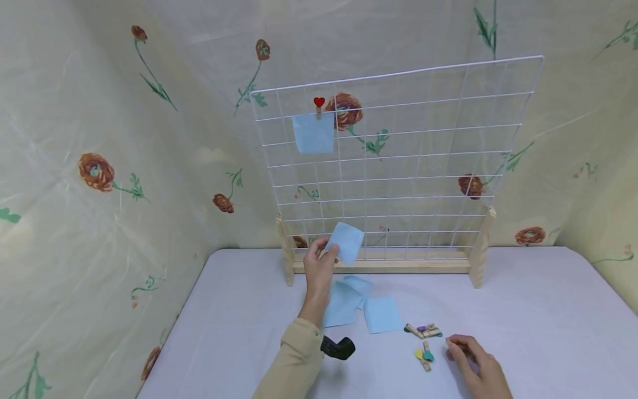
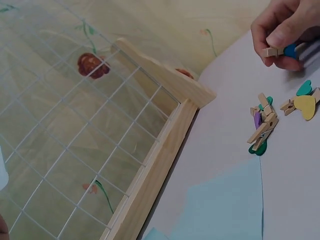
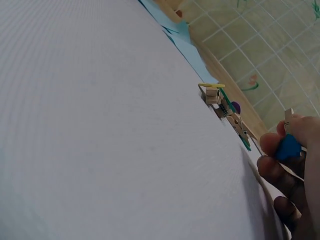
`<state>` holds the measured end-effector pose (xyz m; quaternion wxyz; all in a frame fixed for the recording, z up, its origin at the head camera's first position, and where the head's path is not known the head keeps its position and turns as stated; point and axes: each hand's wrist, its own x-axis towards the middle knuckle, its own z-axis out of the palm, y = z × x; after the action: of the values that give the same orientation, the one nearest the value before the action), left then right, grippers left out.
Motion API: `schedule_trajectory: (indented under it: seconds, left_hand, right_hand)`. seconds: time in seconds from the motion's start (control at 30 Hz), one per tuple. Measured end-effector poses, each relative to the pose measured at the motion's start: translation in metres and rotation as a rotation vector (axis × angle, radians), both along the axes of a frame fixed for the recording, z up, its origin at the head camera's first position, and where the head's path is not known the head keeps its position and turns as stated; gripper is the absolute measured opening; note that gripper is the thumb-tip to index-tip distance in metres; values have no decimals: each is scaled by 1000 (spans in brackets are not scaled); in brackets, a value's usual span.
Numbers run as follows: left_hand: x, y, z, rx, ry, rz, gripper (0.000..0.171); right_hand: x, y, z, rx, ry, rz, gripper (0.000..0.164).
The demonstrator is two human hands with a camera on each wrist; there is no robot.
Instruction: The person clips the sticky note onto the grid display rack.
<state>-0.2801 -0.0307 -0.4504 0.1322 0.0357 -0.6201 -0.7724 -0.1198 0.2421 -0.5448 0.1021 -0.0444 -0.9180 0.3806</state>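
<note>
My left hand (image 1: 319,271) pinches a light blue sheet of paper (image 1: 347,241) by its edge, in front of the lower part of the white wire grid (image 1: 399,152). Low at the right, my right hand (image 1: 478,366) holds a small wooden clothespin with a blue heart (image 3: 288,146) between thumb and fingers, just above the table. Beside it lie several heart clothespins (image 1: 423,331), with green, yellow and purple decorations. Another blue sheet (image 1: 314,134) hangs high on the grid from a clothespin with a red heart (image 1: 319,103).
More blue sheets (image 1: 384,315) lie on the white tablecloth (image 1: 239,332) before the grid. The grid stands in a wooden base (image 1: 384,267) with two upright feet. Near my left forearm is a small black object (image 1: 339,348). Flower-printed cloth (image 1: 164,233) hangs behind and at the sides.
</note>
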Motion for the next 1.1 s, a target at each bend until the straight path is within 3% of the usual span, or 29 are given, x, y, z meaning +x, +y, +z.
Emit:
schedule_trajectory:
  seconds: [0.13, 0.27, 0.47, 0.77, 1.1]
  left_hand:
    - [0, 2, 4, 25, 0, -7, 23]
    - [1, 4, 6, 40, -2, -16, 25]
    - [-1, 6, 7, 38, -2, -10, 26]
    - [-4, 7, 12, 54, 8, -1, 25]
    - [-8, 8, 23, 65, 6, -21, 23]
  right_hand:
    - [1, -2, 3, -112, -107, -47, 34]
    - [2, -2, 2, -227, -101, -107, 26]
    - [0, -1, 7, -319, -146, -204, 32]
    - [-2, 0, 13, -308, -185, -68, 43]
    - [-2, 1, 10, -382, -48, -52, 43]
